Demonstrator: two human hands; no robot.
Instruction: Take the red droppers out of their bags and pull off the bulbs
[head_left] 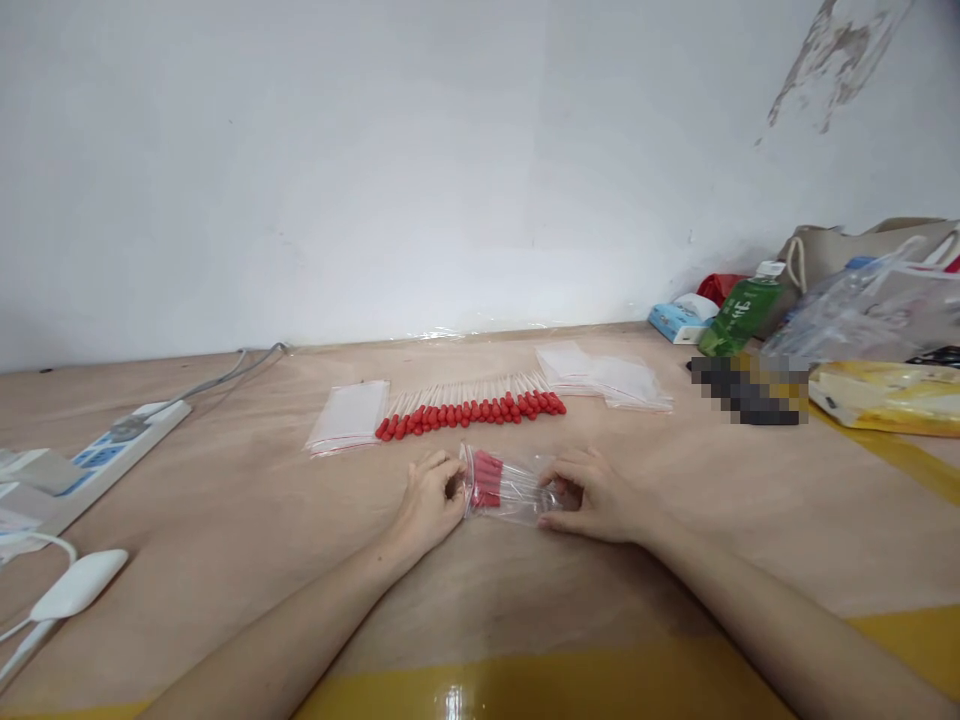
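A small clear zip bag (510, 488) with several red-tipped sticks inside lies on the brown table (225, 500) between my hands. My left hand (431, 497) pinches the bag's left, red-striped mouth end, fingers closed. My right hand (589, 492) grips the bag's right end, fingers curled on it. Just beyond, a long row of red-tipped sticks (472, 405) lies side by side. A stack of empty zip bags (351, 415) sits left of the row, and another pile of clear bags (604, 378) lies to its right.
A white power strip (120, 445) with cables and a white adapter (79, 585) lie at the left. At the right stand a green bottle (742, 315), a tissue pack (675, 322), plastic bags (870, 305) and a yellow packet (889, 395). A white wall is behind.
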